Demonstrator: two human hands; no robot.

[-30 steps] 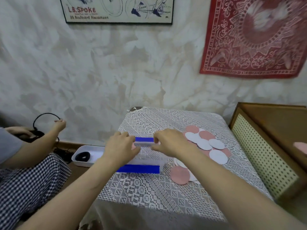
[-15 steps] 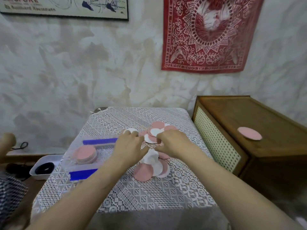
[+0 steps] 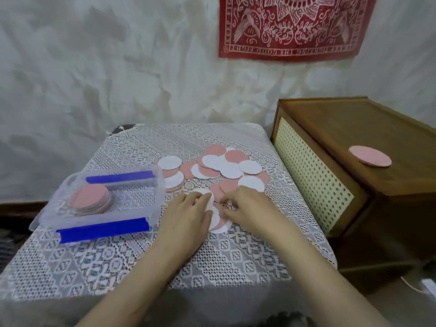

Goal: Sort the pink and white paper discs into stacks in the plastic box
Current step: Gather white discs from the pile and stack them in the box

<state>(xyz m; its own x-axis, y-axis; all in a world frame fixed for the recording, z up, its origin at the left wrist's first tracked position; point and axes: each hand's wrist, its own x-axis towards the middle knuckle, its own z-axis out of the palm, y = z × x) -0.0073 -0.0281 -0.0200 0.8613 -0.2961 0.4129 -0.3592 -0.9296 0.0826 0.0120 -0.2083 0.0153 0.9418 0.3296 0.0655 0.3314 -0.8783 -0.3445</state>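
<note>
A clear plastic box with blue latches sits on the left of the lace-covered table. Inside it lies a stack of pink discs. Loose pink and white discs lie scattered at the table's middle and back. My left hand grips a few white discs at the near edge of that pile. My right hand faces it, its curled fingertips pinching the edge of a disc just beside them. More discs lie partly hidden under both hands.
A wooden cabinet with a perforated front stands right of the table, a single pink disc on top. A plastered wall with a red cloth is behind. The table's near edge drops off below my forearms.
Both hands left the plastic box and moved right to the loose pile, where they now grip discs. The view swung right and down, and the person at the left went out of sight.
</note>
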